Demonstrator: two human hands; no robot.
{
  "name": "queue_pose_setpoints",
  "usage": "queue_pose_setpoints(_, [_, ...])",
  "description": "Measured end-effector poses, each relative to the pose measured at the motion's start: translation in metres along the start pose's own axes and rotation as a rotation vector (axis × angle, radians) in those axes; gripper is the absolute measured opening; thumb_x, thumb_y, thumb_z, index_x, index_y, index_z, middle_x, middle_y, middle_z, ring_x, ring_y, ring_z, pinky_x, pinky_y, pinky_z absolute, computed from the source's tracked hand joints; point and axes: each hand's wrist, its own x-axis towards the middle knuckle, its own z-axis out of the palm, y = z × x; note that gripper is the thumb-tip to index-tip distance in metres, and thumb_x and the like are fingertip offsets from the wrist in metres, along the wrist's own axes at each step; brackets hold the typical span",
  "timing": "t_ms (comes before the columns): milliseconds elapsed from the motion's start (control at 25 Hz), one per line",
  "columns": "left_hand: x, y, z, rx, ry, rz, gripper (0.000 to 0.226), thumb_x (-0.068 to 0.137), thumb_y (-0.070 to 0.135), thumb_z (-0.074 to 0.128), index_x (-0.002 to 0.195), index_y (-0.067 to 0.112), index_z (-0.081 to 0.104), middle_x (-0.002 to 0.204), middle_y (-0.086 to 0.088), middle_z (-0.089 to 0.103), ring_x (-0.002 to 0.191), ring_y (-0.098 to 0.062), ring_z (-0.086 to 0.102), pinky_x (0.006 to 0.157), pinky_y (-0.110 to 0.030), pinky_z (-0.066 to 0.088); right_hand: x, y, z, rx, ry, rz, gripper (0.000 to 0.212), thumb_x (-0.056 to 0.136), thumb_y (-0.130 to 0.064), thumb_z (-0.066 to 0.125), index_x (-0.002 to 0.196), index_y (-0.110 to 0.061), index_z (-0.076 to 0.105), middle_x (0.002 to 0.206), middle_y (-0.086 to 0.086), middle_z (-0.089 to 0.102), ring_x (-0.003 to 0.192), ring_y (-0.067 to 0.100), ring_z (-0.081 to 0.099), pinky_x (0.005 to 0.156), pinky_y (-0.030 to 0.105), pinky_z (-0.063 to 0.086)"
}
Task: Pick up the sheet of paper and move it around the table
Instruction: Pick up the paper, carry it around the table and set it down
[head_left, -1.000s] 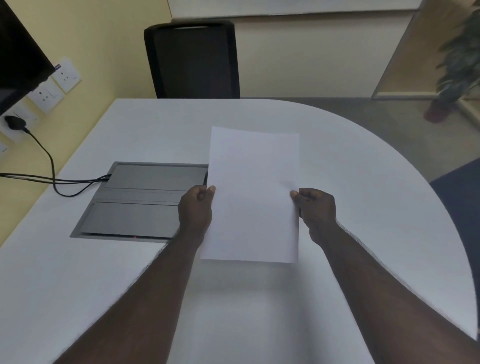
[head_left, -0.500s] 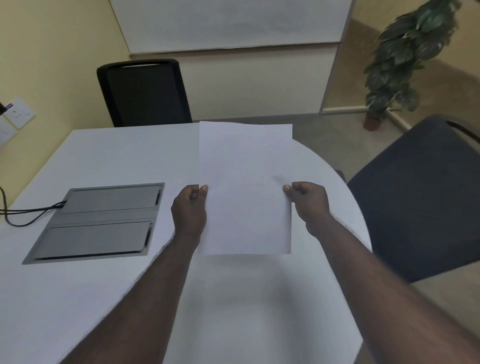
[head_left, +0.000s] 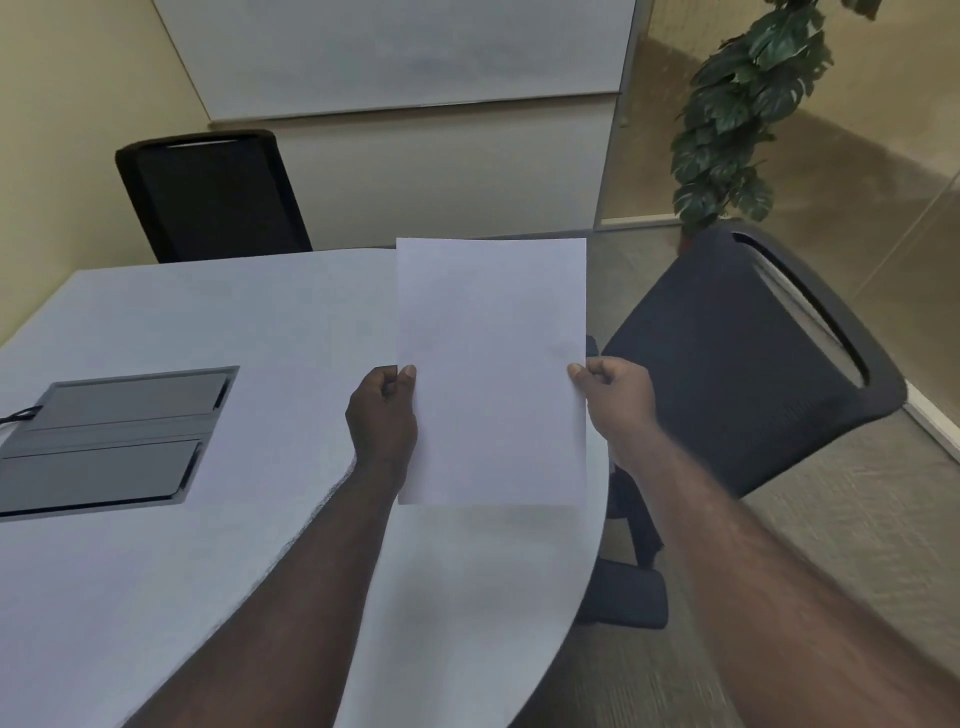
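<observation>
Left hand (head_left: 382, 415) and right hand (head_left: 615, 395) each pinch a side edge of the sheet of paper (head_left: 491, 364), light and floppy, so opposite mid-edges look the sensible hold

**Colours and patterns noted**

Sheet of paper (head_left: 491, 364): plain white, unmarked on the side facing us, faint lilac cast. Counter (head_left: 182, 322): white, plain, same cool tint. Inset panel (head_left: 111, 441) in the counter: mid grey with a lighter grey frame; black cable (head_left: 18, 414) at its left edge. Far chair (head_left: 213, 200): black. Near chair (head_left: 727, 364): dark slate-blue, fine mesh texture. Plant (head_left: 743, 109): dark green leaves, some paler-edged. Left wall (head_left: 78, 93): pale yellow. Board (head_left: 415, 52): off-white. Floor (head_left: 857, 545): grey-beige, finely speckled.
</observation>
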Motion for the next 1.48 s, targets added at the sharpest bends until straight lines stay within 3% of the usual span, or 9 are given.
queue_pose_setpoints(120, [-0.006, 0.009, 0.024, -0.001, -0.015, 0.001, 0.016, 0.092, 0.034, 0.06, 0.084, 0.021, 0.065, 0.074, 0.014, 0.06, 0.067, -0.003, 0.053, 0.064, -0.021, 0.041, 0.012, -0.001, -0.022, -0.024, 0.038, 0.007, 0.018, 0.09, -0.022, 0.067, 0.093, -0.005, 0.073, 0.102, 0.016, 0.075, 0.1, 0.034, 0.07, 0.092, 0.052, 0.055])
queue_pose_setpoints(280, [-0.005, 0.02, 0.058, -0.027, -0.04, -0.017, 0.016, 0.091, 0.035, 0.061, 0.087, 0.021, 0.067, 0.082, 0.01, 0.063, 0.074, -0.008, 0.055, 0.068, -0.023, 0.043, 0.033, -0.006, -0.048, -0.053, 0.066, 0.006, 0.014, 0.091, -0.021, 0.066, 0.091, -0.009, 0.073, 0.1, 0.012, 0.075, 0.099, 0.031, 0.071, 0.092, 0.048, 0.056])
queue_pose_setpoints(400, [0.002, 0.03, 0.086, -0.04, -0.068, -0.013, 0.016, 0.091, 0.035, 0.06, 0.086, 0.022, 0.067, 0.081, 0.01, 0.062, 0.072, -0.008, 0.054, 0.066, -0.022, 0.042, 0.054, -0.012, -0.064, -0.053, 0.093, 0.009, 0.019, 0.091, -0.02, 0.066, 0.094, -0.002, 0.072, 0.103, 0.019, 0.074, 0.102, 0.036, 0.069, 0.093, 0.051, 0.055])
queue_pose_setpoints(640, [0.025, 0.052, 0.141, -0.071, -0.115, -0.023, 0.019, 0.09, 0.035, 0.06, 0.088, 0.018, 0.068, 0.079, 0.009, 0.062, 0.069, -0.008, 0.054, 0.068, -0.024, 0.045, 0.102, -0.031, -0.089, -0.079, 0.132, 0.023, 0.018, 0.093, -0.022, 0.064, 0.1, -0.008, 0.072, 0.104, 0.007, 0.074, 0.101, 0.026, 0.069, 0.093, 0.047, 0.056])
queue_pose_setpoints(880, [0.037, 0.072, 0.183, -0.045, -0.092, 0.0, 0.019, 0.091, 0.035, 0.059, 0.086, 0.018, 0.066, 0.078, 0.009, 0.062, 0.073, -0.011, 0.055, 0.073, -0.028, 0.047, 0.142, -0.038, -0.11, -0.109, 0.128, -0.001, 0.02, 0.093, -0.023, 0.063, 0.097, -0.005, 0.072, 0.103, 0.01, 0.074, 0.1, 0.027, 0.069, 0.094, 0.048, 0.055])
queue_pose_setpoints(1000, [0.04, 0.086, 0.2, -0.023, -0.052, 0.009, 0.02, 0.091, 0.034, 0.059, 0.083, 0.017, 0.064, 0.076, 0.009, 0.06, 0.072, -0.012, 0.053, 0.075, -0.033, 0.046, 0.171, -0.045, -0.123, -0.136, 0.073, -0.023, 0.021, 0.092, -0.025, 0.064, 0.094, -0.005, 0.07, 0.104, 0.006, 0.072, 0.101, 0.024, 0.066, 0.094, 0.042, 0.054])
queue_pose_setpoints(1120, [0.034, 0.1, 0.216, 0.011, 0.034, -0.018, 0.022, 0.09, 0.036, 0.058, 0.083, 0.016, 0.065, 0.08, 0.007, 0.062, 0.076, -0.015, 0.056, 0.085, -0.039, 0.05, 0.202, -0.052, -0.139, -0.188, -0.028, -0.033, 0.018, 0.09, -0.028, 0.066, 0.083, -0.012, 0.062, 0.094, -0.001, 0.062, 0.093, 0.019, 0.058, 0.083, 0.033, 0.047])
queue_pose_setpoints(1280, [0.018, 0.109, 0.236, 0.058, 0.175, -0.083, 0.023, 0.088, 0.037, 0.058, 0.08, 0.016, 0.064, 0.074, 0.009, 0.059, 0.075, -0.018, 0.053, 0.094, -0.049, 0.05, 0.234, -0.06, -0.158, -0.253, -0.172, -0.041, 0.031, 0.088, -0.032, 0.067, 0.106, -0.007, 0.071, 0.109, 0.003, 0.071, 0.104, 0.022, 0.063, 0.091, 0.037, 0.051])
queue_pose_setpoints(1480, [-0.005, 0.114, 0.259, 0.055, 0.282, -0.151, 0.021, 0.086, 0.039, 0.059, 0.079, 0.02, 0.066, 0.073, 0.012, 0.062, 0.074, -0.015, 0.056, 0.091, -0.046, 0.053, 0.256, -0.068, -0.175, -0.251, -0.305, -0.062, 0.024, 0.089, -0.029, 0.066, 0.101, -0.008, 0.072, 0.103, 0.004, 0.071, 0.099, 0.02, 0.064, 0.078, 0.028, 0.048])
